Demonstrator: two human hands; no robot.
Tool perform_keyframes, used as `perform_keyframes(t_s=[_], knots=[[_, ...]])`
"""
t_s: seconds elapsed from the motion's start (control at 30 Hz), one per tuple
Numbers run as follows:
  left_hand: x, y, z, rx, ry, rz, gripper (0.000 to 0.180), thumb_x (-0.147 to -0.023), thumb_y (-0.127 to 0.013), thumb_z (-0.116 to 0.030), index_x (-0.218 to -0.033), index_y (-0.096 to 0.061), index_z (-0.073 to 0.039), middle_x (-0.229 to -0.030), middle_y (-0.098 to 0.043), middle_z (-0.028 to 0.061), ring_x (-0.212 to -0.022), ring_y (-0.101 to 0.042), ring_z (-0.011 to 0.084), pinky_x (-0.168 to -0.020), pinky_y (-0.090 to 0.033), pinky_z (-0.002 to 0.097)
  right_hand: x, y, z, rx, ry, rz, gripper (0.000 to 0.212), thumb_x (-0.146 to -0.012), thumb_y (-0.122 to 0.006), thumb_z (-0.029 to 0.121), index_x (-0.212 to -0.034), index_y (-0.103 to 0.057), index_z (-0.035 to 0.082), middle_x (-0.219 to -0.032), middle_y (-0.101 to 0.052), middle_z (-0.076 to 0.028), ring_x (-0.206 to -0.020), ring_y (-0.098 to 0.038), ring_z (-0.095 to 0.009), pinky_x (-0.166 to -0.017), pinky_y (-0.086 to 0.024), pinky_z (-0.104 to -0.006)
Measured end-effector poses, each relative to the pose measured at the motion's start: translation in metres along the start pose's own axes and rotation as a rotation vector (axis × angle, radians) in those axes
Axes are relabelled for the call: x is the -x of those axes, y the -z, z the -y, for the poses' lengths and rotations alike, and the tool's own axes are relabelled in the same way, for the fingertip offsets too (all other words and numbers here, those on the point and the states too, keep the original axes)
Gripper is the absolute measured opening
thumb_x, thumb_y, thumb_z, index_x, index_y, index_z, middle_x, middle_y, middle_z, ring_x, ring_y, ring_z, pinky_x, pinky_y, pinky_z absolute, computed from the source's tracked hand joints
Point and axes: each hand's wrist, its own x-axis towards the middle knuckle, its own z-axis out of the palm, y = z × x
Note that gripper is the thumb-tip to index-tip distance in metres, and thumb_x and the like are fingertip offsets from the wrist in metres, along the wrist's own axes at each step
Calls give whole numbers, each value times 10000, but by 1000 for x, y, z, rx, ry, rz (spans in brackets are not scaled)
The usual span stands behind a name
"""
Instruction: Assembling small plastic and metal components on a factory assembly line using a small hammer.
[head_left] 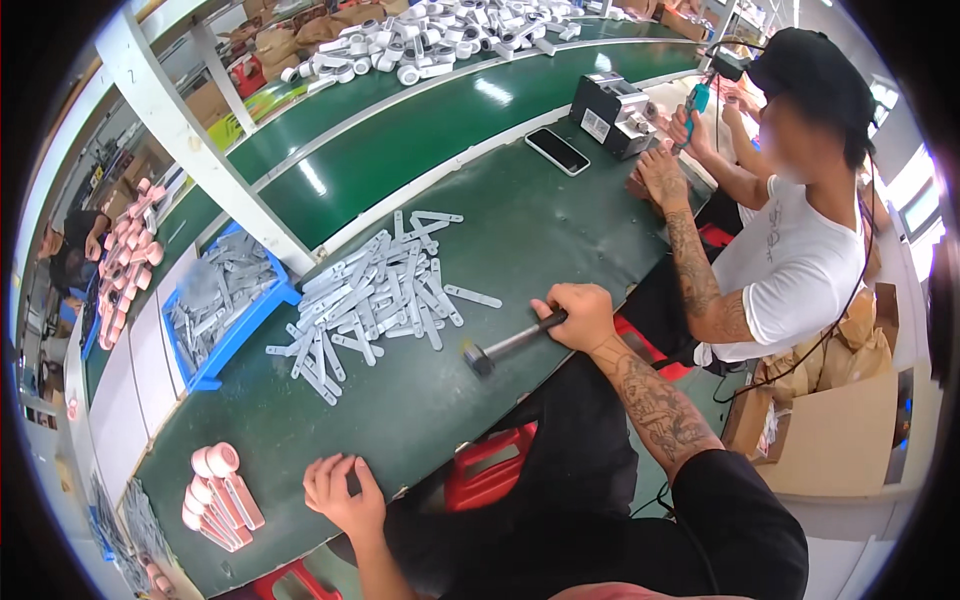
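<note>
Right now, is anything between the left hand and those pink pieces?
Nothing visible: only green tabletop separates the left hand from the pink round-headed pieces. The hammer in the right hand is farther right.

From my remote seat I see a phone (557, 151), a machine (608, 112) and a conveyor (440, 112) beyond the right grip (583, 316), a co-worker (802, 262) right of it.

The hammer head (479, 359) is black, the tabletop (545, 225) green.
</note>
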Motion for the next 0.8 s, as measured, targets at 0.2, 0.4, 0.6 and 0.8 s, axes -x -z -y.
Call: perform_keyframes(t_s=[0.2,0.4,0.6,0.8], knots=[[0,0,7,128,97,9,66,-902,-790,-76,-931,-732,-63,-1004,-743,86,-1066,-671,333,-978,-497,471,-4,-3,9,62,-103,-17,368,-859,-881,352,-730,-627,119,-653,-637,-60,-605,-651,-313,-560,-496,-438],[1,-1,17,162,49,-15,65,-889,-782,-47,-920,-725,-52,-975,-749,84,-1039,-670,343,-950,-516,474,-4,-5,11,43,-144,-53,388,-855,-887,373,-727,-632,110,-657,-646,-77,-613,-657,-323,-566,-502,-440],[-44,-14,8,455,45,71,73,-877,-802,-37,-891,-730,-34,-933,-753,105,-952,-680,318,-914,-526,441,-3,-1,8,68,-178,-40,406,-862,-878,407,-730,-639,105,-671,-656,-86,-631,-666,-332,-583,-510,-452],[-126,-67,18,348,68,71,208,-855,-841,-81,-1047,-778,-36,-1069,-754,147,-1053,-689,365,-949,-544,453,-2,-6,5,50,-148,-13,398,-854,-884,389,-728,-635,105,-672,-656,-86,-636,-672,-329,-587,-515,-454]])
